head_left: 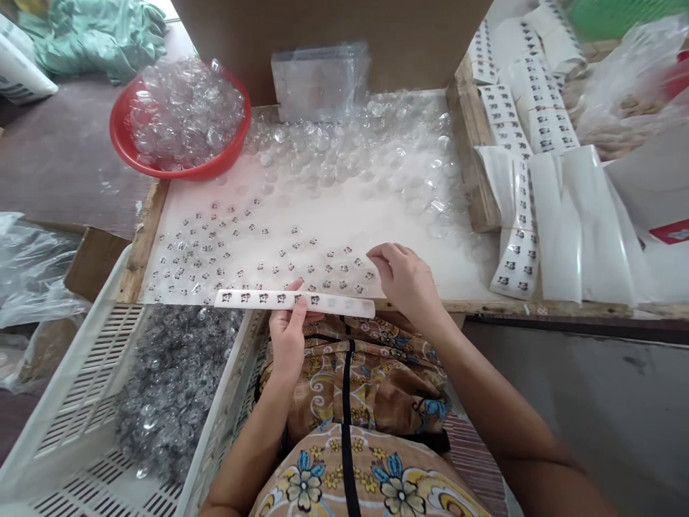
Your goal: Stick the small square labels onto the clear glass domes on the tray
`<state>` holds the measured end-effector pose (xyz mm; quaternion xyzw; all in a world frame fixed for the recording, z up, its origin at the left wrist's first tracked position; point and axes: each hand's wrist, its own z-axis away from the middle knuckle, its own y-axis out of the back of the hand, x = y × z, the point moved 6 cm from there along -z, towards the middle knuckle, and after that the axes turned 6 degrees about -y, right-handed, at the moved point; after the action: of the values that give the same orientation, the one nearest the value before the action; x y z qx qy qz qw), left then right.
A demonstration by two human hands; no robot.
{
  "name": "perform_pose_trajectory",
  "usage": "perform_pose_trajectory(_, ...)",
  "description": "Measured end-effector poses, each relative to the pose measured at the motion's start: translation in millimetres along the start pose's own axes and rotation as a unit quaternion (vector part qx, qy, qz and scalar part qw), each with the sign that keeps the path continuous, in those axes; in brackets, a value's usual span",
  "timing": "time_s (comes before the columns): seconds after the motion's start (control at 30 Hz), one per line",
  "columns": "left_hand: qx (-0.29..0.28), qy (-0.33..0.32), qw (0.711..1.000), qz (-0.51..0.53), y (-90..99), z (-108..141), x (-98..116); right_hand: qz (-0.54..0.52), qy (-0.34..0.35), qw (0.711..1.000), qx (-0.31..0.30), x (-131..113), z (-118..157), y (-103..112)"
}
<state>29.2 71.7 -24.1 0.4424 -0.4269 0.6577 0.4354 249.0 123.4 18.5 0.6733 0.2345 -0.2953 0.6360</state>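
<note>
My left hand (288,334) pinches a white sticker strip (247,298) between thumb and fingers at the table's front edge. Small panda pictures fill the strip's left and middle; its right end shows bare spots. Just beyond the strip's right end, my right hand (406,280) is low over the white tabletop, thumb and forefinger pressed together. Whatever sits in that pinch is too small to make out. Beside those fingertips lie clear round plastic pieces (344,267) bearing panda stickers. More stickered pieces (199,251) spread across the left of the table.
Plain clear pieces (334,154) cover the table's back. A red bowl (183,172) heaped with them stands back left. Below left, a white crate (212,424) holds many small pieces. Sticker strips (517,251) lie right, past a wooden edge (476,158). A cardboard box (334,29) stands behind.
</note>
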Motion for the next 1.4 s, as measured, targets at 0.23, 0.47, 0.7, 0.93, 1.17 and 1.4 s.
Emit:
perform_pose_trajectory(0.23,-0.026,0.014,0.999,0.036,-3.6,0.7,1.0,-0.119,0.093,0.97,-0.19,-63.8,17.4,-46.4)
perform_pose_trajectory(0.47,-0.002,0.036,0.999,0.03,3.3,-5.6,-6.5,-0.206,0.121,0.966,-0.096,-52.1,1.3,-29.2)
perform_pose_trajectory(0.7,0.016,0.023,0.999,0.047,3.1,-6.4,-3.0,-0.142,-0.143,0.979,-0.028,37.6,-75.2,-1.8)
perform_pose_trajectory(0.93,0.017,0.021,0.998,0.056,2.6,-5.9,-2.2,-0.049,-0.139,0.988,-0.051,41.8,-80.5,-13.5)
perform_pose_trajectory(1.17,0.027,0.024,0.997,0.063,4.1,-6.7,-5.2,0.025,-0.101,0.994,-0.032,29.3,-76.0,-18.7)
perform_pose_trajectory(1.4,0.015,0.023,0.998,0.056,4.4,-8.7,-7.3,0.096,-0.05,0.993,-0.057,-2.3,-62.5,-41.6)
